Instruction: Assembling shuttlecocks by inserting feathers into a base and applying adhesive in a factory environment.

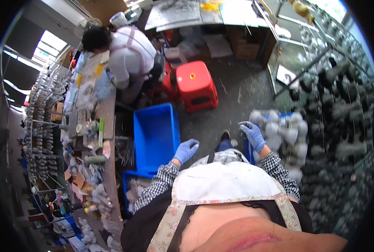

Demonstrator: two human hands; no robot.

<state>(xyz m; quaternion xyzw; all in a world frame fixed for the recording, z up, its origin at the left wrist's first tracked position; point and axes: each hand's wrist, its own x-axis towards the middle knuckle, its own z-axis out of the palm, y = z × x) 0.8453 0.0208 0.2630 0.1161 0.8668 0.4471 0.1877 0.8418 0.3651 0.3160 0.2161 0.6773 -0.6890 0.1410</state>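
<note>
My left hand [186,151], in a blue-violet glove, hangs in front of my apron [220,182] with its fingers loosely bent and nothing visible in them. Close to its left stands a deep blue plastic crate [155,136]. My right hand [253,135], gloved the same way, is held out with its fingers loosely apart, and I see nothing in it. Just right of that hand is a heap of rounded white pieces [275,130], with bits of blue crate showing around them. The gap between the two hands shows floor and a shoe [225,135].
A red stool [196,86] stands ahead. A co-worker [132,52] sits at the cluttered workbench [107,122] on the left. Another blue crate [130,174] holds pale pieces near my left arm. Racks of dark and grey bundles [342,109] line the right. A table [174,17] is at the back.
</note>
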